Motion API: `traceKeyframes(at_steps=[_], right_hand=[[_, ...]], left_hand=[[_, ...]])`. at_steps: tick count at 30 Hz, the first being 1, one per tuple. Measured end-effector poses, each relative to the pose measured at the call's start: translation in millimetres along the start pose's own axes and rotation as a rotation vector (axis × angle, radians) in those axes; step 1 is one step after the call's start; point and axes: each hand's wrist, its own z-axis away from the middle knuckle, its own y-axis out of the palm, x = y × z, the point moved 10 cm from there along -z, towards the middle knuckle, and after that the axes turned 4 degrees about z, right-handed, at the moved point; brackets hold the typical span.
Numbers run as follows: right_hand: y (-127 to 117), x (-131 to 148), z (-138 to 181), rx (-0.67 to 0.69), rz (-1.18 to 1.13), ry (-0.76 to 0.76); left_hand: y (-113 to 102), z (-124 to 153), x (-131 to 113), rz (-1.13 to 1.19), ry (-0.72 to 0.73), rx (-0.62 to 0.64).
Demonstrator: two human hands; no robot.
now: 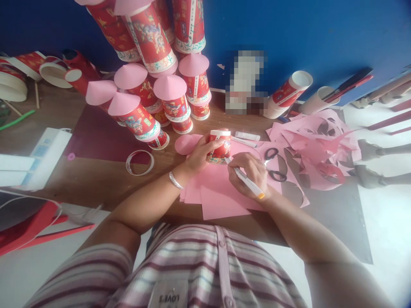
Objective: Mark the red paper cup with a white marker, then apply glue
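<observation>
A pen (249,182) is pointing at the lower band (217,160) of a red cup (224,149).

From where I'm standing, the right hand (251,168) is pinching the pen between thumb and fingers, while the left hand (198,155) is curling round the cup, keeping it over the pink sheets (221,196). Coloured marks are already showing on the band, so I'm judging the drawing well along, though the far side is hiding and I can't tell what's left there. No cone is topping this cup. Scissors (270,173) are lying beside the right hand; scraps (321,154) are heaping past them. Beyond, finished-looking stacks (176,107) are wearing pink cones (170,87).
</observation>
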Motion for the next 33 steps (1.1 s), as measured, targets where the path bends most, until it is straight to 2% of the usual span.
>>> traceKeyframes(at_steps=[6, 13, 27, 33], right_hand=[[-1, 2, -1, -0.003, 0.004, -0.011], [0, 5, -1, 0.02, 0.019, -0.022], [-3, 6, -2, -0.007, 0.003, -0.027], [-5, 3, -1, -0.026, 0.003, -0.012]], left_hand=[[4, 1, 3, 0.141, -0.068, -0.024], [5, 1, 6, 0.17, -0.104, -0.016], [2, -1, 6, 0.177, -0.099, -0.049], [1, 1, -4, 0.092, -0.015, -0.034]])
